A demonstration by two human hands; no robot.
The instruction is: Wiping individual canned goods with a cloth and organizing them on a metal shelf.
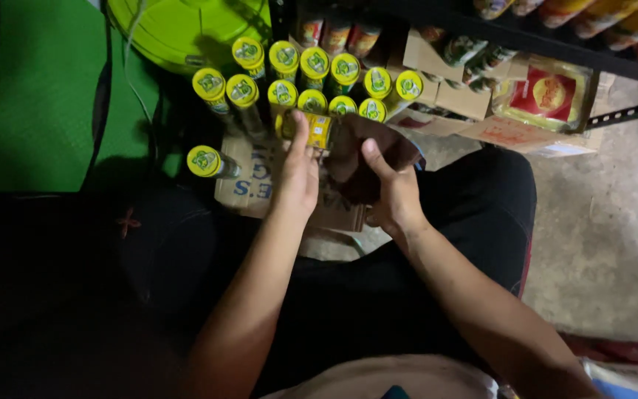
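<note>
My left hand rests on a small yellow packet, fingers laid over it, just below a cluster of yellow-lidded bottles. My right hand grips a dark brown cloth or bag beside the packet. Both hands work over a flattened cardboard box on the floor between my knees. One yellow-lidded bottle stands apart at the left of the cardboard.
A lime-green round lid or basin lies beyond the bottles. A green mat covers the left. Cardboard boxes and a red-and-yellow packet sit under a dark metal shelf. Grey concrete floor at right.
</note>
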